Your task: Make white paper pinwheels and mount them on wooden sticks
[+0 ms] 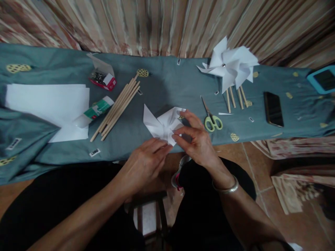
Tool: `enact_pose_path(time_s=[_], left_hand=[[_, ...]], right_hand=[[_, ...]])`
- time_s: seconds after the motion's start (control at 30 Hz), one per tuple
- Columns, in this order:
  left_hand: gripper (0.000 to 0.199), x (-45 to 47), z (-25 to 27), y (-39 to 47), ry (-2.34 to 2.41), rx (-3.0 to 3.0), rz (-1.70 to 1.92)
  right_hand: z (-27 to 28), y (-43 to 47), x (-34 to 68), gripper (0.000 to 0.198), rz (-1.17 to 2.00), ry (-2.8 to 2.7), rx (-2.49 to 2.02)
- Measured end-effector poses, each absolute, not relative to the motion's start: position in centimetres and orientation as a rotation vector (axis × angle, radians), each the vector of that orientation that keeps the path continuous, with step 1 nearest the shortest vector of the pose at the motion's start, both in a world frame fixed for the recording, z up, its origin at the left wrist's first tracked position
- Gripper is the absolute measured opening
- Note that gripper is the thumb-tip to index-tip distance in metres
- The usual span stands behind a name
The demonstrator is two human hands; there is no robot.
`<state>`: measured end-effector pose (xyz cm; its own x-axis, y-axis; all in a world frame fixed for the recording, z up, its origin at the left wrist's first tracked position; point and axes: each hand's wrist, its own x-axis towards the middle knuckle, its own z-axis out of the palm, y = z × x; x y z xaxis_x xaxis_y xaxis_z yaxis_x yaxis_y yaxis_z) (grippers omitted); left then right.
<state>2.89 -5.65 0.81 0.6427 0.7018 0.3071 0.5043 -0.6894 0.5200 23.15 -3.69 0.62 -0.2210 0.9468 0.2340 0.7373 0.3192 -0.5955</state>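
Note:
A partly folded white paper pinwheel (160, 128) lies at the front edge of the cloth-covered table, its points standing up at the left and top. My left hand (148, 158) pinches its lower edge, fingertips pressed together on the paper. From the right, my right hand (197, 139) grips it too: thumb and a finger close on the lower right blade, while another finger touches the upper right one. The paper under the fingertips is hidden. Green-handled scissors (212, 120) lie just right of my right hand, blades pointing away, beside a thin paper scrap (225, 113).
Left of the pinwheel are wooden sticks (117, 108), a glue stick (95, 111) on white paper sheets (47, 101), and an open red box of pins (103, 78). Finished pinwheels (232, 62) on sticks, a phone (273, 108) and a blue-framed device (323, 79) lie right. A curtain (157, 28) hangs behind.

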Motion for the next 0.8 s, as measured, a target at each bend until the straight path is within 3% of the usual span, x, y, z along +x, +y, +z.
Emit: enact_pose_path(time_s=[0.5,0.8], left_hand=[[0.020,3.0,0.1,-5.5,0.973,2.399,0.784],[0.021,2.9,-0.2,-4.9,0.948,2.314,0.818]], right_hand=[[1.3,-4.5,23.0,0.016,0.384,-2.057,-1.419],[0.3,-5.1,22.7,0.032,0.302,-2.164,-1.359]])
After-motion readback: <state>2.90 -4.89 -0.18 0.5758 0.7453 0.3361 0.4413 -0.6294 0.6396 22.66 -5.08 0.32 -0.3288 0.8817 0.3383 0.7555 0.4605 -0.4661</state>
